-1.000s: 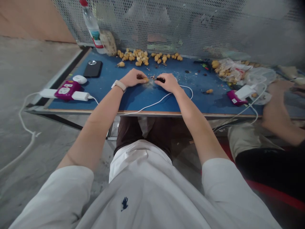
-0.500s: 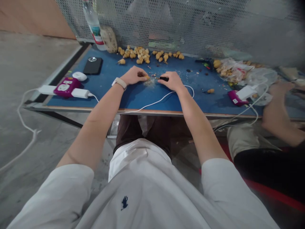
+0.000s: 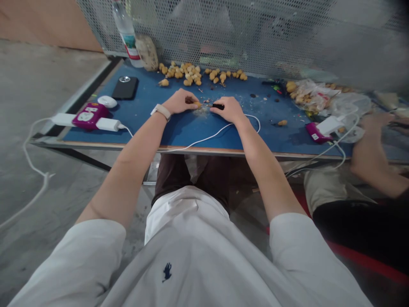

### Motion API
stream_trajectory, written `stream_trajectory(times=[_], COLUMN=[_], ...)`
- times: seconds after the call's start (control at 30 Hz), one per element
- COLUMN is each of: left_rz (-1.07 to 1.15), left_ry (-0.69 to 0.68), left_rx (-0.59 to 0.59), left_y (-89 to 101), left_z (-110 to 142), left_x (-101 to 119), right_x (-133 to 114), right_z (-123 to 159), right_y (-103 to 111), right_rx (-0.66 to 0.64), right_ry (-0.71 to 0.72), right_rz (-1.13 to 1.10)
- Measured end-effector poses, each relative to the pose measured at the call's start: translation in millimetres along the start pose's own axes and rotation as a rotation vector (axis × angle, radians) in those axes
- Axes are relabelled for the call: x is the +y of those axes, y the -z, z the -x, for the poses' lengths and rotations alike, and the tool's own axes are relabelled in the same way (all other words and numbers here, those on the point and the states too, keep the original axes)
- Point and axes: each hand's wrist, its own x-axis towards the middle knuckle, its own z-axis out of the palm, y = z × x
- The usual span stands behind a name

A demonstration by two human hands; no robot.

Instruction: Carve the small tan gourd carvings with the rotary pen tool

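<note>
Our left hand (image 3: 180, 102) was curled closed, pinching a small golden-tan lump (image 3: 197, 104), while our right hand (image 3: 228, 110) gripped a short black implement (image 3: 217, 106) just beside it, both low over the middle of the flat blue-topped workbench (image 3: 287, 136), braced close for steady control.

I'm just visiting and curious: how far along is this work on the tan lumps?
Done, it seems: the lumps piled along the far edge of the table. In hand: one lump in the left hand, worked with a small black tool in the right hand, scraps beneath. Remaining: the plastic bag at right, holding more lumps.
</note>
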Motion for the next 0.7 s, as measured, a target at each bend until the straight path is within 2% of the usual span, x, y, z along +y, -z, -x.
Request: stream_trajectory(times=[0.23,0.4,0.53,0.7], left_rz=[-0.025,-0.010,-0.031,-0.036], left_ry=[0.015,0.017,0.032,0.001], left_rx=[0.003,0.000,-0.004,0.002], left_y=[-1.0,-1.6,-1.7,-1.9], left_z=[-1,1,2,2], left_x=[-4,3,8,4], right_x=[2,2,2,1], right_z=[-2,-4,-4,-1], right_y=[-4,-6,-6,-2], right_rx=[0.009,0.017,0.024,0.019], right_ry=[0.009,0.018,0.036,0.012], right_rz=[0.032,0.031,0.034,-0.005])
